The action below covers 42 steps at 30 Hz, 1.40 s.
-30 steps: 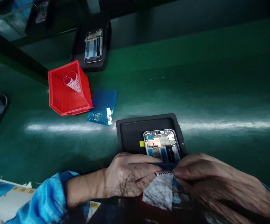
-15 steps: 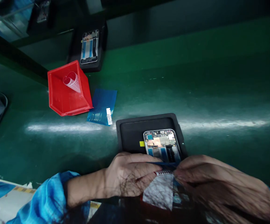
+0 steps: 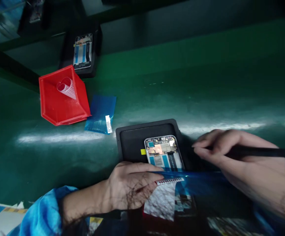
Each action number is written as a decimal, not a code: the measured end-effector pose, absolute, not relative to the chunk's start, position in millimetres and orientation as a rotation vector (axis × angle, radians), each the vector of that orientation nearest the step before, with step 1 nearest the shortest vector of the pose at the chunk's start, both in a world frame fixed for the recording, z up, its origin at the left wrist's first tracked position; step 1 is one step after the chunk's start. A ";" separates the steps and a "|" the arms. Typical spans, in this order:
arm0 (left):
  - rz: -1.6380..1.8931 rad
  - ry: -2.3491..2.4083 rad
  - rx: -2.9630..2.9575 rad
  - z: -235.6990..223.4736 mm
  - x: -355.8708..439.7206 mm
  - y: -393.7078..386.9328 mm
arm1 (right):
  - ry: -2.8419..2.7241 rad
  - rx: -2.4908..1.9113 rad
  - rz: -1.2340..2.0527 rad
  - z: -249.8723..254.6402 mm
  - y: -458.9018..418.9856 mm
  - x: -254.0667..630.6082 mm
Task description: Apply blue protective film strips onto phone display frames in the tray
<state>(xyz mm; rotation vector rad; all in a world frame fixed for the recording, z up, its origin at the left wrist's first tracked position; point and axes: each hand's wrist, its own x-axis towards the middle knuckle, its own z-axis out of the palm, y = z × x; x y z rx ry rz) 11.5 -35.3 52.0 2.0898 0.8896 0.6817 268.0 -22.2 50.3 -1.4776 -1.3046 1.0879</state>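
Observation:
My left hand (image 3: 130, 183) is closed on a blue film sheet (image 3: 169, 173) with a white perforated strip (image 3: 170, 181) and a pale backing (image 3: 160, 200) hanging below. It rests over the lower part of an opened phone (image 3: 163, 149), whose circuit board and blue strips show. The phone lies in a black tray (image 3: 132, 137), a yellow tab (image 3: 143, 151) at its left side. To the right of the tray, my right hand (image 3: 235, 157) is raised with thumb and fingers pinched together. A dark band lies across that hand; what its fingertips hold cannot be made out.
A red bin (image 3: 65, 101) holds a rolled perforated white sheet (image 3: 67, 88). Beside it lies another blue sheet (image 3: 100, 111) with a white dotted strip (image 3: 108, 124). Farther back, a second opened phone (image 3: 82, 50) sits in a black tray (image 3: 96, 49) on the green table.
My right hand has left the blue film and moved up and right, past the tray's edge. My left hand keeps its hold. The view has shifted slightly, moving the scene left.

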 end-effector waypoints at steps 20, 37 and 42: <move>0.637 0.899 2.183 51.9 10.6 -33.2 | -1.269 -1.438 1.206 38.8 -12.5 263.6; 0.629 0.912 2.206 52.5 11.0 -32.1 | -1.514 -1.359 1.043 32.6 -21.4 266.4; 0.633 0.914 2.173 51.5 9.4 -32.8 | -1.650 -1.333 0.974 29.3 -27.5 268.1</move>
